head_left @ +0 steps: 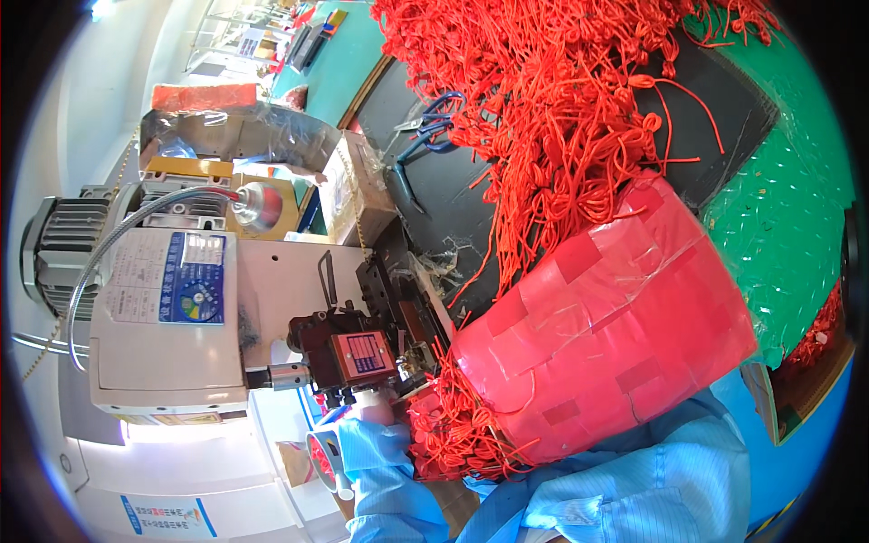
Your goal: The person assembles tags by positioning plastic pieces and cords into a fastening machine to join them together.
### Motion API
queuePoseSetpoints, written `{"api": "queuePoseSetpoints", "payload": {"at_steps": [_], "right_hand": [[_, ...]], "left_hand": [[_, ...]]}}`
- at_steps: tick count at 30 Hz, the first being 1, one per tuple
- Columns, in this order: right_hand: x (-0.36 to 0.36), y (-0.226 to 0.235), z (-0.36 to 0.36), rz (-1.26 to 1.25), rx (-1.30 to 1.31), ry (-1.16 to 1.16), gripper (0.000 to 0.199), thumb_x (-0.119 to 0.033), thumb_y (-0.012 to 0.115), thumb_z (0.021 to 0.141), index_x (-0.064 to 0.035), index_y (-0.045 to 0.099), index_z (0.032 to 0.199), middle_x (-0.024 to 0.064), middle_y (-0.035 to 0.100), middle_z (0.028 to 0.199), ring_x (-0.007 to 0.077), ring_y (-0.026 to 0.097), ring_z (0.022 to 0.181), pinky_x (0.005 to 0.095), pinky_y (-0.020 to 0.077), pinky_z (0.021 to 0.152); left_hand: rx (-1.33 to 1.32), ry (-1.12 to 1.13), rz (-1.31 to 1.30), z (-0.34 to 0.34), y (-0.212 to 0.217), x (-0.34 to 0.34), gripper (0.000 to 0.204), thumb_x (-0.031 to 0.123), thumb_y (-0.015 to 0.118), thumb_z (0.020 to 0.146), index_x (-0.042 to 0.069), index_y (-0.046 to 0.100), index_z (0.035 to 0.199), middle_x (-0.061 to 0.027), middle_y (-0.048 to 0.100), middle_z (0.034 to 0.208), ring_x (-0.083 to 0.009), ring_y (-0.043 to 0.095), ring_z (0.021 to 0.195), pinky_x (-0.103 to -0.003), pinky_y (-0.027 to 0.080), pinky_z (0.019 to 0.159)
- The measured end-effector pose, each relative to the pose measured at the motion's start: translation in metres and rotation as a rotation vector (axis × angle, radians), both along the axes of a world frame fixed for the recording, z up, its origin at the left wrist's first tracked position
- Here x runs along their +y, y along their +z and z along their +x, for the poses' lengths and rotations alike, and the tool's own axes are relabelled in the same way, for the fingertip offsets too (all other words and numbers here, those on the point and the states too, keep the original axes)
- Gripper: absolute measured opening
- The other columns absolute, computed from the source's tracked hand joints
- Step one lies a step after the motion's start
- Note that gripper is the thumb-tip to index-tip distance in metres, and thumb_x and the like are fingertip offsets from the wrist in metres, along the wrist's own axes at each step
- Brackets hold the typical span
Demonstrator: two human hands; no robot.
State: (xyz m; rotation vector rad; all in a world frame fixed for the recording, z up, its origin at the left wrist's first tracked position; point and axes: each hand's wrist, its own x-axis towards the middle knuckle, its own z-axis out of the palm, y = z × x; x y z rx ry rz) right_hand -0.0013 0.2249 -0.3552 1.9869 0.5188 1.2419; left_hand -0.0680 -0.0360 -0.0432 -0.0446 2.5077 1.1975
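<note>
On the left, my left hand is a small blurred patch at the end of a blue sleeve, next to the dark working head of a bench machine. Its fingers cannot be made out, nor whether they hold anything. Beside it lies a bunch of knotted red cords. A large red block or bin wrapped in tape covers the middle. Another blue sleeve runs under its lower edge; my right hand is out of sight. A big heap of looped red cords spreads above the taped piece.
The machine's pale housing and motor fill the left. Scissors and a blue-handled tool lie on a black mat. A taped carton stands beside the mat. Green sheeting covers the right side.
</note>
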Motion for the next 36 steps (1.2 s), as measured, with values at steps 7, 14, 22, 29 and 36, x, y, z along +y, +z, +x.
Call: {"api": "queuePoseSetpoints", "payload": {"at_steps": [7, 14, 22, 29, 36], "right_hand": [[0.048, 0.061, 0.013, 0.151, -0.159, -0.042, 0.029, -0.025, 0.041, 0.092, -0.0077, 0.059, 0.107, 0.0091, 0.063, 0.095, 0.0176, 0.06, 0.069, 0.0322, 0.0485, 0.061], [0.091, 0.162, 0.049, 0.531, -0.794, -0.288, 0.023, -0.021, 0.047, 0.088, -0.0065, 0.06, 0.1, 0.008, 0.062, 0.085, 0.0159, 0.058, 0.065, 0.0289, 0.0471, 0.059], [0.019, 0.209, 0.224, 0.867, -1.863, -0.444, 0.016, -0.017, 0.053, 0.085, -0.0052, 0.061, 0.092, 0.0068, 0.06, 0.075, 0.0139, 0.055, 0.061, 0.0251, 0.0455, 0.056], [-0.046, 0.293, 0.34, 1.263, -2.818, -0.547, 0.011, -0.013, 0.059, 0.081, -0.004, 0.062, 0.086, 0.0058, 0.059, 0.066, 0.0121, 0.053, 0.057, 0.0218, 0.0441, 0.053], [0.02, 0.376, 0.238, 0.655, -2.711, -1.65, 0.014, -0.01, 0.056, 0.082, -0.0026, 0.063, 0.091, 0.0041, 0.06, 0.068, 0.0105, 0.052, 0.06, 0.0212, 0.0428, 0.056]], "left_hand": [[0.073, -0.048, 0.073, -0.02, -0.011, 0.014, 0.026, 0.001, 0.055, 0.076, 0.006, 0.057, 0.102, -0.0066, 0.059, 0.073, -0.0166, 0.057, 0.059, -0.026, 0.047, 0.048], [0.155, -0.161, 0.251, 0.011, 0.019, 0.04, 0.021, 0.003, 0.059, 0.076, 0.003, 0.059, 0.097, -0.0059, 0.057, 0.067, -0.0124, 0.052, 0.054, -0.022, 0.043, 0.047], [0.53, -0.284, 0.408, -0.004, -0.004, 0.04, 0.026, 0.023, 0.051, 0.089, -0.001, 0.059, 0.093, -0.0094, 0.058, 0.07, -0.0177, 0.051, 0.057, -0.028, 0.044, 0.054], [0.349, -0.055, 0.838, -0.015, 0.0, 0.04, 0.02, 0.017, 0.056, 0.086, 0.005, 0.054, 0.102, -0.0089, 0.062, 0.074, -0.0119, 0.046, 0.046, -0.022, 0.036, 0.037], [0.173, -0.067, 0.928, 0.002, 0.01, 0.029, 0.024, 0.015, 0.063, 0.081, 0.006, 0.06, 0.103, -0.0066, 0.056, 0.071, -0.0126, 0.046, 0.049, -0.022, 0.038, 0.044]]}}
